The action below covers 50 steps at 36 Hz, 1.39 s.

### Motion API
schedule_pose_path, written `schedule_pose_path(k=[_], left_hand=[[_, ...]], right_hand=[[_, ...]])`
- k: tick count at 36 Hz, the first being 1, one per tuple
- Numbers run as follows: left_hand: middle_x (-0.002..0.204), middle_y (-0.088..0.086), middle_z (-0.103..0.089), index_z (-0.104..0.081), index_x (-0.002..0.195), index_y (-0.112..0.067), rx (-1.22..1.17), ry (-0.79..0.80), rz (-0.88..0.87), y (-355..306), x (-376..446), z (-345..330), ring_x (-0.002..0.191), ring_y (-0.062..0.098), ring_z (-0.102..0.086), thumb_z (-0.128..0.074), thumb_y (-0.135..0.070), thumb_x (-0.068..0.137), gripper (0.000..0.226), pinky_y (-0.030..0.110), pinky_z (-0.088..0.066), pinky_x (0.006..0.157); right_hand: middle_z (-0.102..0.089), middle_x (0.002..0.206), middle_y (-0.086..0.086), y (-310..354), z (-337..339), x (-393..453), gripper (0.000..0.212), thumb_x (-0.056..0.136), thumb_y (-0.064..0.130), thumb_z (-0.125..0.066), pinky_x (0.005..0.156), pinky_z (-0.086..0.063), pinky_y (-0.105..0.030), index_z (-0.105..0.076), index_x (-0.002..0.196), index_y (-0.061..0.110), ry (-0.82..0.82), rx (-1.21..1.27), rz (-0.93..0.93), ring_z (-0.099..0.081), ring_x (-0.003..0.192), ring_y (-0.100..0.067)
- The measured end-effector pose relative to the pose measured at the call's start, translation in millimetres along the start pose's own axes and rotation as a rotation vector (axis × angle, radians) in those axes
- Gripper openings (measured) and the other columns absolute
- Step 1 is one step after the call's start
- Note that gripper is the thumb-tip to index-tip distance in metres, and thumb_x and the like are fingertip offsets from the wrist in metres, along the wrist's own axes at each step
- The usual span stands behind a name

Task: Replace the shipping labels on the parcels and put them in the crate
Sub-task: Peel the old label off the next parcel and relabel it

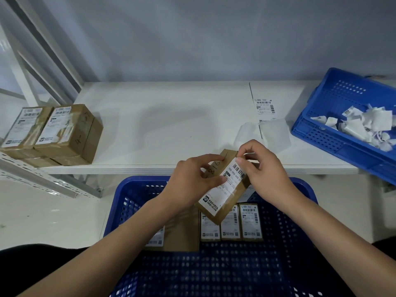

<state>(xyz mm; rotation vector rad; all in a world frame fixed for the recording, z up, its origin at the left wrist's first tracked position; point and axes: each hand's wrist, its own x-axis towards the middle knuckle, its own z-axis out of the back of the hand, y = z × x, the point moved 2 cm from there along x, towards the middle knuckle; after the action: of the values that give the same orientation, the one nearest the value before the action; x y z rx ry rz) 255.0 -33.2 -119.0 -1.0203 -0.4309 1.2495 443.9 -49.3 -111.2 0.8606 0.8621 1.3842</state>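
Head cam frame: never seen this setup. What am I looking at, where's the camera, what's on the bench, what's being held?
There is no robot here: a person works with two bare hands, and the single wide-angle camera sits on their head, looking forward and down.

The left hand grips a small brown cardboard parcel from its side. The right hand pinches the top edge of the white shipping label on it.

Below the hands is a blue perforated plastic crate with labelled parcels already inside. On the white bench sit a stack of brown parcels at left, a strip of printed labels at right, and a second blue crate holding torn white paper scraps.
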Motion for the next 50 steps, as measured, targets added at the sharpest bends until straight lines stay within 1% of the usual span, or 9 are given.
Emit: schedule_pose_path(k=[3, 10, 14, 16, 28, 38, 41, 45, 50], left_hand=[[0.110, -0.014, -0.064, -0.060, 0.135, -0.044, 0.002, -0.004, -0.009, 0, 0, 0, 0.082, 0.002, -0.066, -0.078, -0.038, 0.088, 0.050, 0.012, -0.055, 0.057], [0.108, -0.012, -0.065, -0.061, 0.131, -0.042, -0.012, 0.003, -0.004, -3, -1, -3, 0.081, -0.001, -0.064, -0.075, -0.038, 0.090, 0.044, 0.008, -0.050, 0.054], [0.105, -0.015, -0.061, -0.059, 0.131, -0.041, -0.015, 0.004, -0.022, -4, -3, -5, 0.079, -0.002, -0.063, -0.073, -0.037, 0.093, 0.041, 0.009, -0.051, 0.055], [0.103, -0.017, -0.059, -0.059, 0.132, -0.040, -0.011, 0.004, -0.032, -5, -5, -6, 0.077, -0.003, -0.062, -0.072, -0.036, 0.093, 0.041, 0.008, -0.051, 0.056], [0.111, -0.010, -0.065, -0.060, 0.135, -0.036, 0.143, -0.084, -0.125, -5, -4, -2, 0.083, -0.006, -0.057, -0.074, -0.039, 0.091, 0.046, 0.004, -0.044, 0.062], [0.119, -0.005, -0.069, -0.059, 0.138, -0.031, 0.232, -0.162, -0.132, 1, -3, -3, 0.089, 0.003, -0.060, -0.073, -0.041, 0.091, 0.049, 0.008, -0.047, 0.066], [0.117, -0.008, -0.068, -0.056, 0.139, -0.030, 0.170, -0.230, -0.091, -1, -4, 1, 0.082, 0.002, -0.061, -0.073, -0.040, 0.091, 0.052, 0.005, -0.048, 0.059], [0.122, -0.006, -0.062, -0.041, 0.150, -0.031, 0.177, -0.296, -0.092, -4, -6, 0, 0.098, 0.009, -0.062, -0.076, -0.040, 0.088, 0.072, 0.008, -0.047, 0.066], [0.126, -0.002, -0.059, -0.035, 0.154, -0.030, 0.165, -0.309, -0.145, -4, -15, -12, 0.110, 0.014, -0.059, -0.079, -0.043, 0.085, 0.083, 0.029, -0.058, 0.086]], right_hand=[[-0.063, 0.102, 0.003, -1, 0, -1, 0.011, 0.102, 0.018, -0.054, 0.067, -0.053, -0.017, -0.054, 0.093, 0.024, 0.013, -0.047, -0.012, -0.059, 0.102, -0.005], [-0.044, 0.112, 0.006, 0, 0, -3, 0.013, 0.101, 0.008, -0.055, 0.083, -0.039, -0.005, -0.054, 0.095, 0.020, -0.057, -0.238, 0.095, -0.050, 0.104, -0.002], [-0.039, 0.111, 0.004, 4, -4, -5, 0.018, 0.100, 0.001, -0.051, 0.093, -0.047, -0.039, -0.048, 0.094, 0.018, -0.054, -0.363, 0.172, -0.050, 0.100, -0.016], [-0.040, 0.111, 0.002, 7, -4, -5, 0.020, 0.099, -0.002, -0.050, 0.093, -0.045, -0.046, -0.045, 0.094, 0.017, -0.045, -0.405, 0.191, -0.046, 0.100, -0.017], [-0.036, 0.110, 0.003, 5, -2, -9, 0.018, 0.101, 0.002, -0.045, 0.087, -0.029, -0.030, -0.043, 0.097, 0.020, 0.039, -0.521, 0.166, -0.031, 0.095, -0.007], [-0.037, 0.114, 0.004, -1, -7, -7, 0.006, 0.105, 0.018, -0.043, 0.087, -0.040, -0.019, -0.045, 0.106, 0.024, 0.098, -0.326, 0.094, -0.044, 0.107, -0.011], [-0.036, 0.125, 0.006, 0, -6, -8, 0.021, 0.103, 0.032, -0.049, 0.089, -0.048, -0.023, -0.038, 0.120, 0.038, 0.052, -0.158, 0.005, -0.048, 0.113, -0.006], [-0.047, 0.127, 0.007, 4, -5, -6, 0.044, 0.095, 0.052, -0.056, 0.074, -0.046, -0.020, -0.032, 0.132, 0.045, 0.002, 0.094, -0.269, -0.056, 0.104, -0.002], [-0.056, 0.129, 0.014, -1, -11, -9, 0.094, 0.069, 0.072, -0.070, 0.101, -0.050, -0.036, -0.036, 0.147, 0.032, 0.076, 0.220, -0.433, -0.063, 0.104, -0.006]])
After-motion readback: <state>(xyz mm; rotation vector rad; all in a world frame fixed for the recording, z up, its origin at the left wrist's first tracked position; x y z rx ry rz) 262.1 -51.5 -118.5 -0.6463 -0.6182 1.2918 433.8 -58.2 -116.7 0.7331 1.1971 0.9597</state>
